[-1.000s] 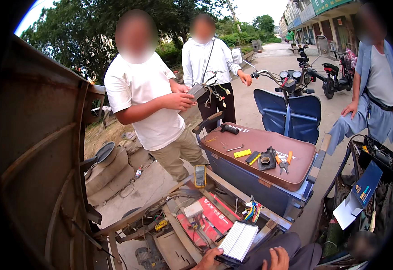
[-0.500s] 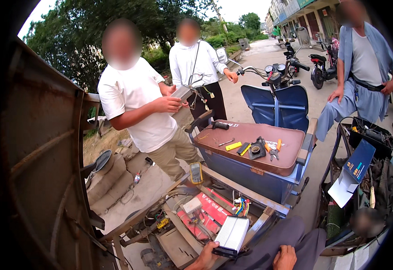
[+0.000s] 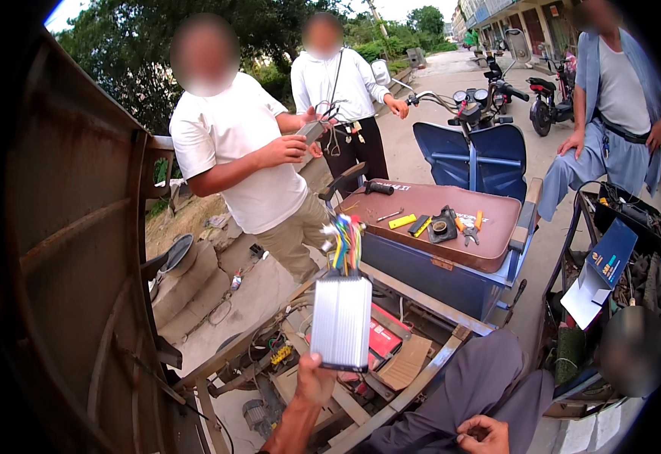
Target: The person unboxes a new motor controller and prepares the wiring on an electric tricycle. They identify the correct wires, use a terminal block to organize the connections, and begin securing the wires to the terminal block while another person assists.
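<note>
My left hand (image 3: 314, 380) grips the lower end of a motor controller (image 3: 342, 321), a silver finned metal box held upright over the open vehicle frame. A bundle of coloured wires with connectors (image 3: 346, 242) rises from its top end. Over my grey-trousered leg, at the lower edge, is my right hand (image 3: 485, 436), its fingers curled together; whether anything small is in them is hidden. Beneath the controller, a red battery (image 3: 383, 340) lies partly covered in the frame, beside a brown cardboard piece (image 3: 406, 362).
A brown seat (image 3: 452, 216) on a blue box carries pliers (image 3: 469, 227), a yellow tool and a black part. A person in a white T-shirt (image 3: 232, 159) holds a grey box with wires. Two others stand beyond. At right are tools and an opened blue carton (image 3: 607, 261); a rusty panel (image 3: 81, 250) rises left.
My left hand has lifted the controller up and left from the frame, its wires now pointing upward. The cardboard has come into sight. My right hand's fingers have curled in more.
</note>
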Motion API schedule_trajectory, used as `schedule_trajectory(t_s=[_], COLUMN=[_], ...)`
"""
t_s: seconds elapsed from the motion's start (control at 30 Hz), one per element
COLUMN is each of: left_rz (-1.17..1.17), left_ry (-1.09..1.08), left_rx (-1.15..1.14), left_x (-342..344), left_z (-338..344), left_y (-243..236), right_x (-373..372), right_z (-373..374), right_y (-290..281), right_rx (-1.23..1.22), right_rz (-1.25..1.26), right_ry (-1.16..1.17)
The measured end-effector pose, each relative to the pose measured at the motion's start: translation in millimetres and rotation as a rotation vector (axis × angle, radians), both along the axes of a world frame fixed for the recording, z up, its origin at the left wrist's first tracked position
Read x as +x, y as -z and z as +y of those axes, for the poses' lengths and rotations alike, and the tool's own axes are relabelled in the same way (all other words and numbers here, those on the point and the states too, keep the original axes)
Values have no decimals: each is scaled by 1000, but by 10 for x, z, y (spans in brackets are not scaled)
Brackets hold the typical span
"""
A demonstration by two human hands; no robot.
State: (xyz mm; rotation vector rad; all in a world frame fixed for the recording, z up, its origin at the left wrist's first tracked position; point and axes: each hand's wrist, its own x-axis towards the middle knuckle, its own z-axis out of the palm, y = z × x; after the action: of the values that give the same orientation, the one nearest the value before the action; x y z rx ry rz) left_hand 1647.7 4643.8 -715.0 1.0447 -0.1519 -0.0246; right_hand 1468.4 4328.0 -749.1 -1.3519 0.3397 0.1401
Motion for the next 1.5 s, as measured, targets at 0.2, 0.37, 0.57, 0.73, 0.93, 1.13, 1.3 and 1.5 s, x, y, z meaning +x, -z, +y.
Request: schedule_trajectory(t_s=[0.2, 0.37, 0.57, 0.73, 0.93, 1.13, 1.3, 1.5], left_rz=[-76, -20, 28, 1, 18, 28, 65, 152], left_ry=[-109, -118, -195, -154, -183, -307, -360, -422], left_rx=[-61, -51, -56, -89, -108, -99, -107, -150], left_x=[132, -4, -153, -185, -285, -325, -300, -344], left_z=[146, 342, 289, 276, 562, 835, 891, 737], left_y=[-220, 62, 204, 200, 328, 544, 587, 465], right_x=[22, 65, 672, 1411, 1570, 1643, 1687, 1780], right_z=[126, 96, -290, -439, -49, 29, 111, 185], right_y=[-187, -25, 265, 479, 827, 757, 506, 281], right_rx=[-186, -203, -383, -681, -703, -904, -808, -797], right_rz=[-113, -258, -361, -423, -43, -194, -440, -530], right_ry=[-125, 23, 426, 250, -51, -79, -58, -66])
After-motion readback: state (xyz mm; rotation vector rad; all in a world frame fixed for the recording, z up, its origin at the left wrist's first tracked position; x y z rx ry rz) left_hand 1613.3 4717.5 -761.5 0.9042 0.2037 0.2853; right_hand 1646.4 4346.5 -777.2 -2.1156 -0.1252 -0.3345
